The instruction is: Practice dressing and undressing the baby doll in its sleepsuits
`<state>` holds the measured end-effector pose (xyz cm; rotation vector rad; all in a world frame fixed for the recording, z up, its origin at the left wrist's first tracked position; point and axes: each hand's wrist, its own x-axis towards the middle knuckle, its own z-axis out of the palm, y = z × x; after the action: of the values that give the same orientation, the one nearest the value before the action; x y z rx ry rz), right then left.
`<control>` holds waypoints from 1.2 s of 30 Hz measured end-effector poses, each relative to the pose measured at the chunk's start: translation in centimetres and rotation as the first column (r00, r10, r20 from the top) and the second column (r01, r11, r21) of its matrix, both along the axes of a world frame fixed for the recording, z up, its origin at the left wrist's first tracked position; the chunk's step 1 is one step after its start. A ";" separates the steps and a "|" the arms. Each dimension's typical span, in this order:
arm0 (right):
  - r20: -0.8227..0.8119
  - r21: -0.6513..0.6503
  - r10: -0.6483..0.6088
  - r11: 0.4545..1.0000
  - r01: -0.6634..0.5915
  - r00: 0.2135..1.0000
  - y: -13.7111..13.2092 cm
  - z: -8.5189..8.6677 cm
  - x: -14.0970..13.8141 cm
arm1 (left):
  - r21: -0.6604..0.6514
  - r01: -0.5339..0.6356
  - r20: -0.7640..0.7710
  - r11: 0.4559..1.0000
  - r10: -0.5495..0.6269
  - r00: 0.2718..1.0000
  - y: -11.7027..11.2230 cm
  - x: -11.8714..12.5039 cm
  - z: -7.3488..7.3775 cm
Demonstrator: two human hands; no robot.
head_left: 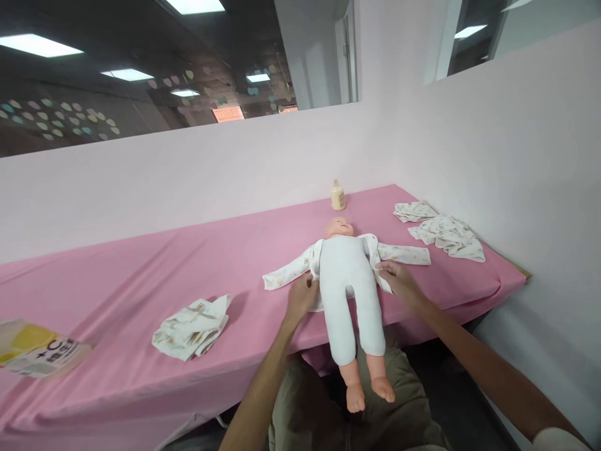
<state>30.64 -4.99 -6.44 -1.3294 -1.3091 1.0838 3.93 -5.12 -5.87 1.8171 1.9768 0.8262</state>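
Observation:
A baby doll (345, 269) with a white cloth body lies on its back, head toward the wall. Its bare lower legs hang past the table's front edge. Spread open beneath the doll is a patterned white baby shirt (404, 253), sleeves stretched out to both sides. My left hand (301, 295) is closed at the shirt's left side, beside the doll's hip, the pinched cloth partly hidden by my fingers. On the other side, my right hand (399, 280) pinches the edge of the shirt's right front panel.
A pink-covered table (225, 250) runs along the white wall. Folded patterned cloths (448, 237) lie at the right, and a crumpled patterned cloth (192, 326) at the left. A cream pump bottle (338, 196) stands behind the doll's head. A yellow-and-white labelled package (40, 351) is far left.

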 end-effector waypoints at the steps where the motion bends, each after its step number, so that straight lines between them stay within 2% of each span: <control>1: -0.031 0.021 -0.044 0.999 0.045 0.999 0.3 0.5 0.0 | 0.006 -0.042 0.128 0.999 0.041 0.991 0.0 -0.5 0.6; 4: -0.111 0.126 -0.128 0.982 0.141 0.986 0.6 2.4 -0.6 | 0.038 -0.091 0.497 0.995 0.061 0.866 -0.3 -1.2 2.7; 6: -0.084 0.230 -0.085 0.968 0.102 0.993 0.2 3.3 -1.7 | 0.072 -0.057 0.596 0.996 0.003 0.803 -0.9 -0.4 4.1; 7: -0.028 0.285 -0.023 0.958 0.030 0.999 -0.2 3.6 -2.4 | 0.084 -0.026 0.603 0.996 -0.030 0.798 -1.1 0.3 4.6; 9: 0.176 0.372 0.140 0.907 -0.197 0.974 -1.1 3.8 -3.8 | 0.074 0.088 0.554 0.993 -0.115 0.824 -1.6 2.1 5.4; 11: 0.416 0.397 0.234 0.823 -0.407 0.879 -2.0 3.5 -4.8 | 0.033 0.246 0.449 0.969 -0.234 0.862 -2.0 3.7 5.9; 13: 0.544 0.375 0.259 0.776 -0.507 0.798 -2.3 3.0 -5.1 | -0.041 0.370 0.334 0.928 -0.337 0.881 -2.0 4.5 6.2; 14: 0.546 0.359 0.264 0.784 -0.507 0.795 -2.2 2.9 -5.0 | -0.076 0.397 0.283 0.915 -0.361 0.888 -1.9 4.6 6.3; 16: 0.487 0.326 0.229 0.848 -0.418 0.843 -1.4 2.9 -4.6 | -0.097 0.352 0.193 0.931 -0.330 0.924 -1.3 4.3 6.5; 18: 0.451 0.315 0.085 0.916 -0.247 0.888 0.0 3.3 -4.5 | -0.054 0.243 0.096 0.969 -0.237 0.967 0.0 3.8 6.5; 19: 0.463 0.321 -0.003 0.933 -0.164 0.886 0.8 3.6 -4.6 | -0.025 0.181 0.043 0.983 -0.180 0.983 0.8 3.6 6.5; 21: 0.529 0.320 -0.114 0.944 -0.074 0.841 2.4 4.2 -5.3 | -0.019 0.095 -0.053 0.995 -0.096 0.994 2.6 3.7 6.3; 24: 0.662 0.253 -0.130 0.966 -0.057 0.738 4.6 5.0 -7.1 | -0.082 0.017 -0.152 0.996 -0.030 0.988 4.9 4.4 6.0; 26: 0.727 0.218 -0.134 0.975 -0.042 0.673 5.8 5.4 -8.0 | -0.078 -0.015 -0.189 0.997 0.000 0.982 5.9 5.0 5.9; 30: 0.755 0.229 -0.169 0.973 -0.013 0.633 7.4 5.3 -8.3 | 0.014 -0.068 -0.216 0.998 0.070 0.974 6.9 5.7 5.3; 32: 0.722 0.240 -0.180 0.971 0.001 0.668 8.0 5.0 -7.7 | 0.058 -0.081 -0.202 0.995 0.091 0.975 7.2 5.9 4.9; 36: 0.418 0.288 -0.168 0.957 0.045 0.893 9.1 4.2 -6.5 | 0.201 -0.073 -0.161 0.977 0.107 0.981 7.9 6.0 4.4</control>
<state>24.15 4.07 -2.28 -1.4643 -1.6230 0.5117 9.98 2.76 -1.50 1.9786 2.1667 0.9497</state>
